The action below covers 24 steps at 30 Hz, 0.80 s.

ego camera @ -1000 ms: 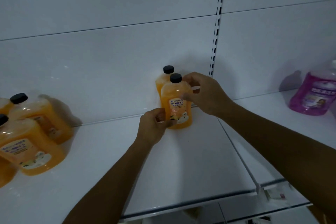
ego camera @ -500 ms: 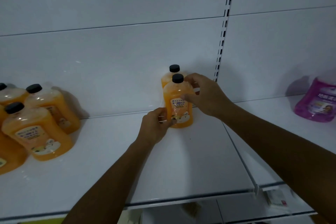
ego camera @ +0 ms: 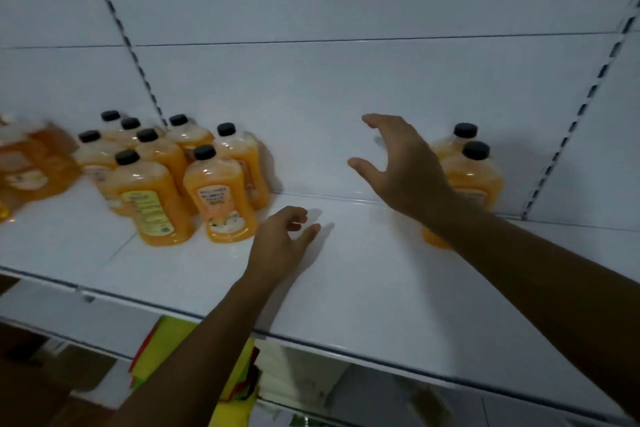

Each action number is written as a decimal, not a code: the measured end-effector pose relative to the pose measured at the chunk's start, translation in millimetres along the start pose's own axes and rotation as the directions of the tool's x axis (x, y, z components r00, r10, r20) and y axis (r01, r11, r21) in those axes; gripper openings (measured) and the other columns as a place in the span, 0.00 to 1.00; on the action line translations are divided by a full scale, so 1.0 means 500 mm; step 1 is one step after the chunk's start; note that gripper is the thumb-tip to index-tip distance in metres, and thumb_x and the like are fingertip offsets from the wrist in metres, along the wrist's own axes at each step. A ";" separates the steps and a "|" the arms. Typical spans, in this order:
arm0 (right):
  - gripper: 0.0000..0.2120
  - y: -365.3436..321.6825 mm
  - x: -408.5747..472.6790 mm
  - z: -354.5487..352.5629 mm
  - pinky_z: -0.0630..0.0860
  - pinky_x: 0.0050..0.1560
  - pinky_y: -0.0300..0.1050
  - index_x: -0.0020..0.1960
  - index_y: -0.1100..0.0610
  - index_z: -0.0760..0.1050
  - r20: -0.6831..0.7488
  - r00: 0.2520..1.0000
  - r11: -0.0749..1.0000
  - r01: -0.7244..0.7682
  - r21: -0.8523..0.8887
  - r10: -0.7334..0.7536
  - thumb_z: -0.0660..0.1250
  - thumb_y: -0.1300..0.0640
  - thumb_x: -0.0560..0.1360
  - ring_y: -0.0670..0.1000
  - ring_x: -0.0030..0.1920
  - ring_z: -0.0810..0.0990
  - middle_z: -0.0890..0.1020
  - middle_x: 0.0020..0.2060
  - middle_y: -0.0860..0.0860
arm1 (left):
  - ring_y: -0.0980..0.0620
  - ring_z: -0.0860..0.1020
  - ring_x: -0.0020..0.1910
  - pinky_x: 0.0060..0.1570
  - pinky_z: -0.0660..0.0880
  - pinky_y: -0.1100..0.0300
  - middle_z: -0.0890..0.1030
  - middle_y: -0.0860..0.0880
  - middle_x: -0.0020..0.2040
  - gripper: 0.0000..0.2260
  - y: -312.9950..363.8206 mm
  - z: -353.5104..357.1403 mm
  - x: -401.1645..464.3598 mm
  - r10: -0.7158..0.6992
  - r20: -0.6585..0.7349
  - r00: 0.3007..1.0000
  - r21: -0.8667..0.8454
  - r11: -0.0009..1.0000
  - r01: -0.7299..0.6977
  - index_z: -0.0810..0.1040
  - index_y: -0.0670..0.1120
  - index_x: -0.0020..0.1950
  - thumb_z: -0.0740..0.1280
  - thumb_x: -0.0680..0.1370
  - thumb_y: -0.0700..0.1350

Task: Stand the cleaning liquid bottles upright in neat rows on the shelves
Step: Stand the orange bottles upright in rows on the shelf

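Shelf (ego camera: 346,274): white and wide, with a bare stretch between a loose cluster of orange bottles (ego camera: 194,177) at the left and a pair of bottles (ego camera: 474,173) standing one behind the other by the right upright.
Risk, cluster: the left bottles stand upright but crowded and unevenly turned; a hasty sweep into them could, I judge, topple several like skittles.
Risk, pair: the right forearm passes in front of the two placed bottles, so a careless pull of that arm may knock the front one out of line.
Risk, blur: the far-left bottles (ego camera: 31,163) are smeared, so whether they lean or lie flat cannot be told.
Right hand (ego camera: 405,166): spread wide, fingers curved, empty, held above the bare shelf and touching nothing.
Left hand (ego camera: 280,239): loosely open, fingers half curled, empty, low over the shelf just beside the nearest bottle (ego camera: 221,198); contact with the surface cannot be told.
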State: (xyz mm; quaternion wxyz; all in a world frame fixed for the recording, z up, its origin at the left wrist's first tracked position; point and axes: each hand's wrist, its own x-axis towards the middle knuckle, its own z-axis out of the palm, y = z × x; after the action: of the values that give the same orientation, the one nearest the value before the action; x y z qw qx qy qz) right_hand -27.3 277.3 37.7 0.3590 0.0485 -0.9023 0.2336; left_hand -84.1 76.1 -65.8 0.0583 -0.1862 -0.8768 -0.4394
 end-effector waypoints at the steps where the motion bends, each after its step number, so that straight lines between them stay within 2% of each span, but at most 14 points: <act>1: 0.27 -0.019 0.007 0.029 0.74 0.62 0.55 0.67 0.60 0.71 0.024 1.000 0.999 0.010 0.035 -0.011 0.71 0.49 0.72 0.56 0.62 0.76 0.77 0.62 0.56 | 0.56 0.79 0.50 0.49 0.76 0.63 0.81 0.52 0.56 0.17 -0.021 -0.028 -0.007 -0.019 -0.039 0.999 0.001 1.000 0.019 0.79 0.46 0.60 0.71 0.75 0.53; 6: 0.28 -0.107 0.043 0.157 0.72 0.64 0.48 0.70 0.54 0.68 0.259 0.966 0.985 -0.062 0.162 0.018 0.71 0.47 0.73 0.50 0.63 0.74 0.74 0.65 0.50 | 0.52 0.81 0.49 0.51 0.78 0.54 0.83 0.50 0.51 0.14 -0.112 -0.135 -0.035 -0.093 -0.215 0.972 0.002 0.995 0.096 0.80 0.46 0.56 0.73 0.74 0.50; 9: 0.30 -0.150 0.059 0.218 0.73 0.62 0.49 0.71 0.52 0.65 0.336 0.942 0.973 -0.069 0.218 -0.008 0.72 0.47 0.73 0.52 0.63 0.74 0.73 0.66 0.51 | 0.51 0.79 0.49 0.48 0.75 0.57 0.81 0.49 0.52 0.17 -0.144 -0.166 -0.045 -0.161 -0.310 0.937 -0.015 0.986 0.164 0.76 0.44 0.59 0.73 0.74 0.49; 11: 0.32 -0.174 0.070 0.252 0.70 0.63 0.45 0.73 0.53 0.62 0.377 0.926 0.959 -0.092 0.267 -0.016 0.72 0.49 0.73 0.52 0.65 0.73 0.71 0.68 0.52 | 0.49 0.78 0.52 0.48 0.74 0.56 0.79 0.47 0.54 0.21 -0.167 -0.181 -0.041 -0.194 -0.332 0.923 -0.024 0.980 0.198 0.73 0.43 0.63 0.72 0.74 0.50; 13: 0.33 -0.194 0.077 0.281 0.71 0.62 0.43 0.74 0.51 0.61 0.418 0.907 0.943 -0.097 0.319 -0.048 0.71 0.50 0.74 0.50 0.65 0.73 0.71 0.69 0.51 | 0.48 0.77 0.58 0.54 0.75 0.52 0.78 0.47 0.61 0.25 -0.182 -0.191 -0.029 -0.195 -0.272 0.942 -0.058 0.981 0.186 0.69 0.44 0.68 0.72 0.75 0.50; 15: 0.30 -0.198 0.079 0.306 0.77 0.61 0.50 0.74 0.50 0.62 0.435 0.898 0.933 -0.096 0.347 -0.069 0.70 0.51 0.75 0.51 0.63 0.75 0.72 0.67 0.51 | 0.51 0.76 0.60 0.55 0.74 0.55 0.76 0.49 0.64 0.26 -0.188 -0.195 -0.013 -0.143 -0.172 0.975 -0.103 0.987 0.127 0.67 0.46 0.71 0.71 0.76 0.48; 18: 0.25 -0.193 0.081 0.317 0.78 0.58 0.48 0.71 0.51 0.65 0.398 0.916 0.938 -0.101 0.330 -0.041 0.68 0.54 0.76 0.52 0.60 0.77 0.73 0.65 0.52 | 0.58 0.77 0.54 0.47 0.71 0.71 0.78 0.56 0.59 0.22 -0.185 -0.196 0.007 -0.055 -0.118 0.992 -0.134 0.990 0.039 0.70 0.50 0.68 0.71 0.76 0.45; 20: 0.23 -0.190 0.083 0.310 0.78 0.56 0.45 0.69 0.52 0.68 0.370 0.928 0.936 -0.107 0.336 -0.027 0.69 0.55 0.76 0.52 0.58 0.78 0.74 0.63 0.52 | 0.61 0.78 0.50 0.43 0.71 0.75 0.79 0.57 0.54 0.18 -0.185 -0.197 0.017 -0.035 -0.133 0.990 -0.182 0.983 0.010 0.73 0.52 0.63 0.72 0.75 0.45; 22: 0.21 -0.188 0.084 0.296 0.78 0.55 0.47 0.67 0.54 0.69 0.353 0.935 0.935 -0.111 0.337 -0.016 0.69 0.56 0.76 0.52 0.55 0.78 0.76 0.61 0.53 | 0.60 0.79 0.48 0.43 0.75 0.69 0.81 0.57 0.52 0.16 -0.185 -0.194 0.025 -0.030 -0.121 0.992 -0.208 0.978 0.004 0.76 0.54 0.58 0.74 0.73 0.44; 24: 0.20 -0.179 0.085 0.279 0.79 0.53 0.48 0.66 0.55 0.70 0.343 0.939 0.939 -0.120 0.322 0.003 0.69 0.56 0.76 0.52 0.53 0.79 0.77 0.58 0.53 | 0.57 0.80 0.48 0.46 0.78 0.62 0.82 0.55 0.53 0.16 -0.179 -0.185 0.032 -0.017 -0.074 0.997 -0.219 0.976 0.000 0.77 0.51 0.59 0.75 0.72 0.45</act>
State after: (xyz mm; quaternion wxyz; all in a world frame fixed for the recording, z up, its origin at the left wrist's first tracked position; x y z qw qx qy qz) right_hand -122.8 137.8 12.5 0.1781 0.1199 -0.8979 0.3844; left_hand -138.5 -41.4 -72.6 0.0688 -0.1711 -0.8211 -0.5402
